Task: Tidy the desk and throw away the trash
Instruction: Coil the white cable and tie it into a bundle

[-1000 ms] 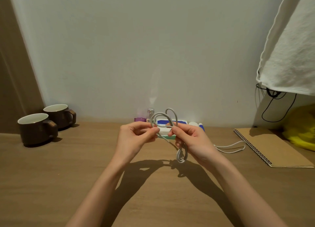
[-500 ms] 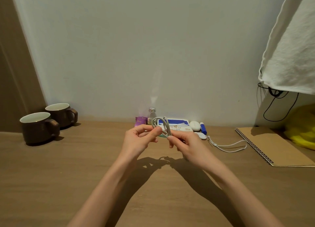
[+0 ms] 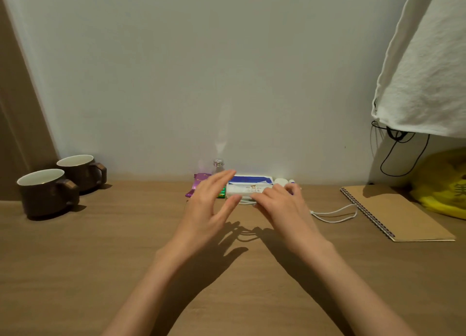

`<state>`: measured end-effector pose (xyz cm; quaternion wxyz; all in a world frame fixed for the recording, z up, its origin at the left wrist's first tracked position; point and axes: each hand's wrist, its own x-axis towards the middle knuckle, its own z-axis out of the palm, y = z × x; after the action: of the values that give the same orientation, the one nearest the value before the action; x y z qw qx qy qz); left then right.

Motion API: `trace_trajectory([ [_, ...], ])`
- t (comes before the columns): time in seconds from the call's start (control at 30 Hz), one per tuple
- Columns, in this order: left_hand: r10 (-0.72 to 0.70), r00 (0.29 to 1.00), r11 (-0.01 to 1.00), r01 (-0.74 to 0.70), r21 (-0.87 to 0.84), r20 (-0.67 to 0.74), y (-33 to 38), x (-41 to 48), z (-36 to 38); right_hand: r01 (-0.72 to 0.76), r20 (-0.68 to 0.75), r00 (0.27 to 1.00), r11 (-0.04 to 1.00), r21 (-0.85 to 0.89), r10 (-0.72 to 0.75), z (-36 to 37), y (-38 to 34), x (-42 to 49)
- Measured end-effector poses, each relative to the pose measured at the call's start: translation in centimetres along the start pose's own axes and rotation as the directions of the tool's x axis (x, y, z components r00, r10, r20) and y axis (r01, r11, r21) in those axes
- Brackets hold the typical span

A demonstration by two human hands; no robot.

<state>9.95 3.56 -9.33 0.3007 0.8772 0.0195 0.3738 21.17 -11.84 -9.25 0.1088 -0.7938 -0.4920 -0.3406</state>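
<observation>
My right hand [image 3: 280, 207] hovers low over the desk [image 3: 100, 247] in front of a white and blue box [image 3: 249, 184]. A bit of the coiled white cable [image 3: 244, 201] shows under its fingertips, and the cable's looped shadow falls on the wood below, so the coil hangs from this hand. My left hand [image 3: 209, 204] is beside it, fingers spread, holding nothing. A purple wrapper [image 3: 199, 184] and a green wrapper [image 3: 222, 193] lie behind the left hand, partly hidden by it.
Two brown mugs [image 3: 48, 191] [image 3: 80, 170] stand at the far left. A small bottle [image 3: 218, 164], a white case [image 3: 280, 181], a white cord loop [image 3: 335, 213], a spiral notebook [image 3: 396, 214] and a yellow bag [image 3: 443, 184] lie toward the right. A white cloth [image 3: 426, 70] hangs above.
Both hands moved forward and down toward the box. My left hand let go of the coiled cable and spread its fingers; the coil dropped out of plain view under my right hand.
</observation>
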Motion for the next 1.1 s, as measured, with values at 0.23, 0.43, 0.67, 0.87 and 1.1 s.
trace_trajectory([
  [0.23, -0.146, 0.924, 0.956, 0.039, 0.292, 0.352, -0.9, -0.4, 0.8, 0.207, -0.054, 0.976, 0.974, -0.093, -0.213, 0.6, -0.9, 0.3],
  [0.43, -0.109, 0.893, 0.992, 0.07, 0.105, 0.437, -1.4, -0.3, 0.5, 0.242, -0.051, 0.967, 0.965, -0.105, -0.248, 0.8, -0.6, 0.2],
  [0.67, -0.069, 0.904, 0.994, 0.025, 0.109, 0.423, -1.1, -0.7, 0.2, 0.204, 0.122, 0.971, 0.979, 0.018, -0.204, -0.4, -0.8, 0.4],
  [0.87, 0.006, 0.942, 0.966, -0.092, 0.243, 0.335, -1.0, -0.7, 0.8, -0.277, 0.467, 0.884, 0.787, 0.551, -0.015, -2.0, 0.2, -0.1],
  [1.1, 0.148, 0.963, 0.902, -0.225, 0.367, 0.226, -1.5, -0.5, 0.7, -0.533, 0.617, 0.782, 0.422, 0.734, -0.084, -2.7, 1.6, 0.1],
])
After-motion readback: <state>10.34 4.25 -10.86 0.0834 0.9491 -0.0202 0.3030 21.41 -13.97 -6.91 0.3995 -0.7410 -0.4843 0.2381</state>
